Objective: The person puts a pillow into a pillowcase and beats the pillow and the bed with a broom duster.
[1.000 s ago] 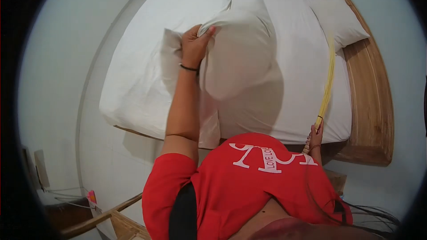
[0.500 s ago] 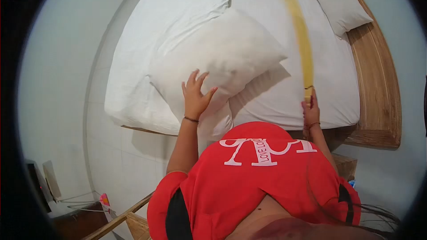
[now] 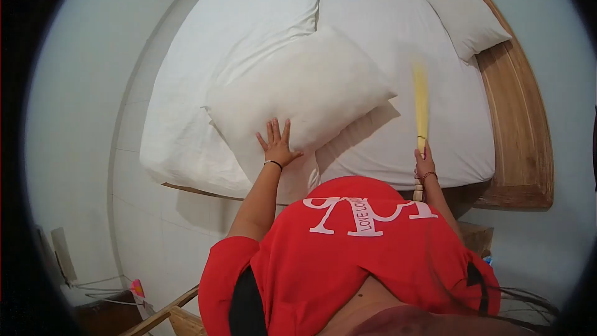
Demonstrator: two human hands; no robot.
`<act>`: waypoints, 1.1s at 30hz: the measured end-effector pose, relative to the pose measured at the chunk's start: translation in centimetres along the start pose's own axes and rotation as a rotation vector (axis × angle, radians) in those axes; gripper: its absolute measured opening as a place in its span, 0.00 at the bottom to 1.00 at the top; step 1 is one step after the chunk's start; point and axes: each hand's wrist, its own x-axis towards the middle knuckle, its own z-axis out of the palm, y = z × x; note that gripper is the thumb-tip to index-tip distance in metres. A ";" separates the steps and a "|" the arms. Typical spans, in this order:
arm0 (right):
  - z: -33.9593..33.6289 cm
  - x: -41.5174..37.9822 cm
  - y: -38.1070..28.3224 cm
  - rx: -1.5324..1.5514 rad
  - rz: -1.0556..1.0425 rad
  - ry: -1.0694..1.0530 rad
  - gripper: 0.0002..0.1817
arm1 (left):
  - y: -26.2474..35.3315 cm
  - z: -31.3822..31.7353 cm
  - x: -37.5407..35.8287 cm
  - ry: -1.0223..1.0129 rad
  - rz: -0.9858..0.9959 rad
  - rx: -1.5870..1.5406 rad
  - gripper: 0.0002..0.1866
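A large white pillow [image 3: 305,87] lies on the near middle of the bed, partly over a folded white cover [image 3: 249,12]. My left hand [image 3: 277,148] rests on the pillow's near edge with its fingers spread, holding nothing. To the right, my right hand [image 3: 425,165] is wrapped round the handle of a yellow bristle broom [image 3: 421,102]. The bristles point away from me over the white sheet [image 3: 460,130], and their far end is blurred.
A second white pillow [image 3: 471,15] leans by the wooden headboard [image 3: 519,106] on the right. Pale floor tiles [image 3: 143,218] show at the left. Wooden furniture [image 3: 180,314] and cables [image 3: 106,289] are at the lower left.
The broom looks shorter, its far end now over the near part of the sheet. My left hand has come down flat on the pillow, which has shifted slightly in view.
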 end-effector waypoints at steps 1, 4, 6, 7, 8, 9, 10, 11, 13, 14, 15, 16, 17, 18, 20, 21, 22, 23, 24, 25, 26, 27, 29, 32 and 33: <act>-0.6 -2.6 -2.2 0.096 0.135 0.008 0.35 | -0.3 0.1 -0.4 -0.030 -0.004 0.011 0.63; 1.2 -2.2 1.5 -0.153 -0.544 0.000 0.37 | -0.1 0.0 -0.2 -0.068 -0.036 0.041 0.63; 1.7 -2.7 2.2 -0.304 -0.490 -0.129 0.37 | 0.0 0.2 0.1 -0.054 -0.037 0.033 0.63; 2.2 -2.0 3.0 -0.387 -0.386 -0.162 0.37 | 0.0 0.3 0.0 -0.048 -0.038 0.031 0.64; 2.8 -0.9 3.9 -0.471 -0.288 -0.191 0.37 | 0.0 0.2 -0.2 -0.033 -0.026 0.033 0.62; 3.9 1.6 8.1 -0.315 -0.337 -0.097 0.37 | 0.2 -0.1 -0.4 -0.016 -0.016 0.032 0.60; 3.3 1.6 7.7 -0.213 -0.236 -0.087 0.37 | 0.4 -0.2 -0.6 0.002 -0.007 0.029 0.58; 2.3 1.6 7.1 -0.113 -0.134 -0.077 0.37 | 0.8 0.2 -0.6 0.123 0.011 0.011 0.56; 1.4 1.8 8.1 0.153 -0.057 -0.020 0.36 | 1.1 1.2 -0.9 0.350 0.065 -0.013 0.51; 0.7 1.2 8.1 0.200 -0.043 0.009 0.37 | 1.2 2.4 -0.8 0.199 0.176 -0.178 0.48; -0.6 0.4 7.7 0.244 -0.032 0.042 0.37 | 1.4 4.1 -0.7 0.041 0.283 -0.342 0.46; -1.8 0.0 7.8 0.288 -0.025 0.074 0.37 | 2.4 6.1 -0.3 -0.145 0.273 -0.572 0.45; -2.2 0.8 9.4 0.273 -0.087 0.115 0.38 | 3.3 8.0 0.0 -0.329 0.221 -0.790 0.44; -3.0 1.1 10.4 0.274 -0.076 0.096 0.38 | 5.4 9.9 0.3 -0.542 0.038 -1.062 0.44; -4.0 1.0 10.9 0.279 -0.056 0.053 0.38 | 7.0 11.0 1.2 -0.682 -0.408 -1.575 0.46; -4.7 0.8 10.9 0.262 -0.025 0.026 0.38 | 7.6 11.1 2.1 -0.585 -0.665 -1.819 0.47; -5.6 0.7 10.9 0.241 0.004 -0.002 0.38 | 8.2 11.2 2.9 -0.465 -0.935 -2.052 0.48; -6.7 0.8 11.0 0.216 0.029 -0.032 0.38 | 7.1 12.8 4.7 -0.361 -0.843 -1.992 0.49; -7.9 1.4 11.7 0.185 0.024 -0.036 0.38 | 5.8 14.1 6.6 -0.255 -0.752 -1.932 0.51; -9.3 2.0 12.6 0.154 0.016 -0.042 0.38 | 6.7 13.2 7.4 -0.061 -0.841 -1.888 0.48; -10.5 2.8 13.7 0.123 0.004 -0.051 0.38 | 7.8 11.9 7.7 0.136 -0.925 -1.834 0.46; -11.4 3.9 15.0 0.151 -0.061 -0.016 0.37 | 8.2 10.3 7.5 0.269 -0.909 -1.832 0.42; -13.1 6.9 19.9 0.223 -0.176 0.048 0.37 | 10.4 3.3 5.2 0.458 -0.918 -1.644 0.32; -16.6 9.4 23.6 0.225 -0.129 0.088 0.38 | 8.6 -0.3 4.8 0.946 -0.591 -1.784 0.26; -17.3 9.9 24.3 0.242 -0.119 0.114 0.38 | 10.3 -3.7 2.5 1.022 -0.547 -1.797 0.26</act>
